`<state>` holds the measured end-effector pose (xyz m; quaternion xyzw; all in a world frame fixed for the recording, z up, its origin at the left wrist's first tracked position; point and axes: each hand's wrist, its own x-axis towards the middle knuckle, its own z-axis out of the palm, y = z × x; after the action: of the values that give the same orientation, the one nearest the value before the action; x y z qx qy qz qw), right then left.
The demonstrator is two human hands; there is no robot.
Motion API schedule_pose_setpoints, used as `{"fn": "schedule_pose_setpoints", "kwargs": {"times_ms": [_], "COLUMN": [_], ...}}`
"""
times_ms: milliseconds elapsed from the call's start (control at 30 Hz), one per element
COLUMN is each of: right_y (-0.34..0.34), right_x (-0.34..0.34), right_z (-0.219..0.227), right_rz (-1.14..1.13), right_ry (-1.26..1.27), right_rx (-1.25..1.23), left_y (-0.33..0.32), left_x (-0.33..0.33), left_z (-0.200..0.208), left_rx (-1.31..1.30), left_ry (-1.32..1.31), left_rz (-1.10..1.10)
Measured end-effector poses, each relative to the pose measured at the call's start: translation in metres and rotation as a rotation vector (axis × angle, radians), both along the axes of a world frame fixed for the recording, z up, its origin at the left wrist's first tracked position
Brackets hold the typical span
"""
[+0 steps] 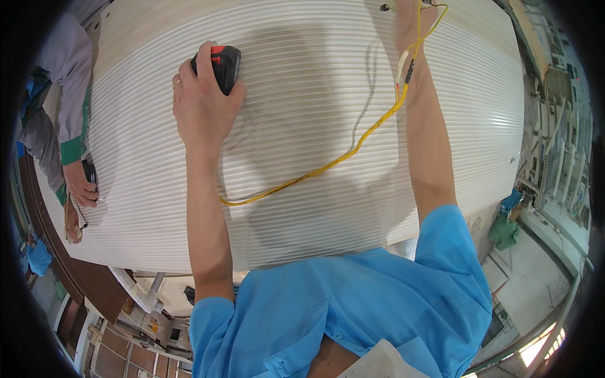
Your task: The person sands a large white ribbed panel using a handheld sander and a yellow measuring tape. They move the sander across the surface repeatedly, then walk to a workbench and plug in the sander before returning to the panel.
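Observation:
A large white ribbed panel (302, 126) lies under both my arms. My left hand (205, 104) is closed around a black-and-red block (225, 68) that looks like a cordless-tool battery pack; fingers wrap its left side and the thumb lies along its lower right. At the top edge, my right hand (413, 19) is partly cut off and its fingers hardly show. Thin yellow wires loop beside that hand. They run down into a thicker yellow cable (324, 167), with dark tape and a loose white lead near my right forearm. The cable curves across the panel to my left forearm.
A co-worker in a grey sleeve with green cuff (74, 149) stands at the left, one hand (80, 187) on a small black device and the other by the panel edge. A hole (384, 7) shows near my right hand. Racks and frames (558, 145) stand at right.

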<state>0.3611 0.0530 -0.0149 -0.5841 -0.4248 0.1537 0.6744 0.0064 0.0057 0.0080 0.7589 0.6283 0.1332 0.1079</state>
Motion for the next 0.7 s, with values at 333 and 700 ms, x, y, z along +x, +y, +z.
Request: {"fn": "schedule_pose_setpoints", "kwargs": {"times_ms": [333,700], "right_y": [0.004,0.007], "right_x": [0.008,0.001], "right_z": [-0.006,0.013], "right_rz": [0.029,-0.016], "right_ry": [-0.07,-0.008], "right_rx": [-0.041,0.0], "left_y": [0.0,0.001], "left_x": [0.0,0.0], "left_z": [0.001,-0.002], "left_rx": [-0.024,0.033], "left_ry": [-0.004,-0.004], "left_rz": [0.008,-0.013]}}
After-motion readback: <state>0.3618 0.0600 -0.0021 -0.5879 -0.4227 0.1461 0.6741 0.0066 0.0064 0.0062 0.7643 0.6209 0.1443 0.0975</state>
